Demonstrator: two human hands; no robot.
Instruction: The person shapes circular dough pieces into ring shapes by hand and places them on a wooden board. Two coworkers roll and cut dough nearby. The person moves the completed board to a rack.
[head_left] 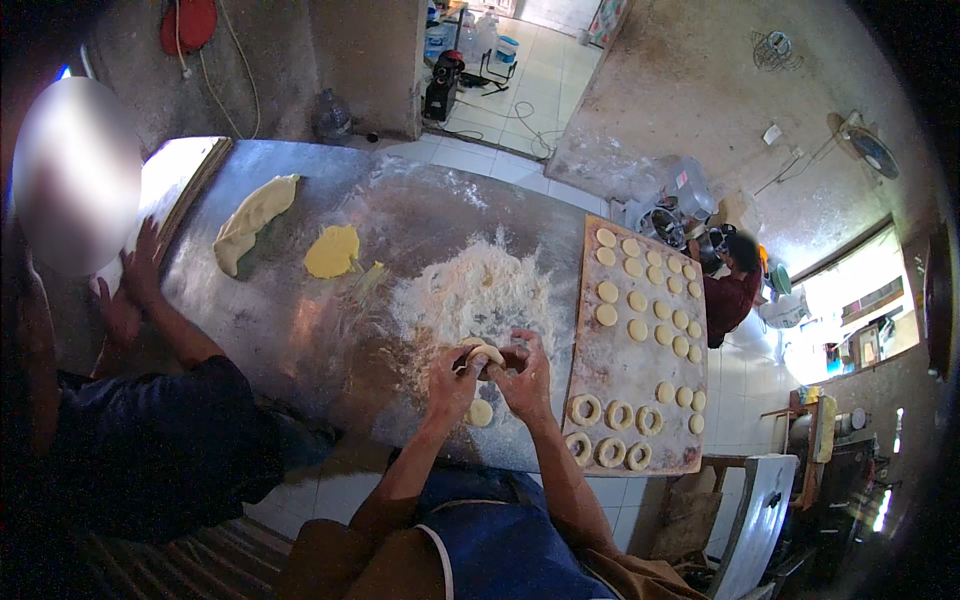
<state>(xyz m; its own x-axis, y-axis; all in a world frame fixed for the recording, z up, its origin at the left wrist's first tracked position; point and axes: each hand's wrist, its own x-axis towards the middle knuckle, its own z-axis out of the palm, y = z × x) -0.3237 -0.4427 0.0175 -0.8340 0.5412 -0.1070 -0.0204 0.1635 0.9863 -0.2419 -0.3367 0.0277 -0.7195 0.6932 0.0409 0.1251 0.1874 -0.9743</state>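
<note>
Both my hands are raised over the metal table, close together, with a pale dough ring (484, 354) between them. My left hand (453, 380) has its fingers curled on the ring's left side. My right hand (523, 378) grips the other side, thumb and fingers at the dough. Just below them a round dough piece (480, 412) lies on the table. Beyond my hands spreads a patch of loose white flour (478, 285). To the right, a wooden board (625, 365) bears rows of flat dough rounds (637, 331) and several dough rings (619, 415) at its near end.
A long dough piece (254, 222) and a yellow mass (333, 251) lie on the metal table (270, 310) toward the left. A co-worker's hands (135, 280) rest near a stack of boards (190, 185) at far left. Another person (734, 285) crouches beyond the board, near pots.
</note>
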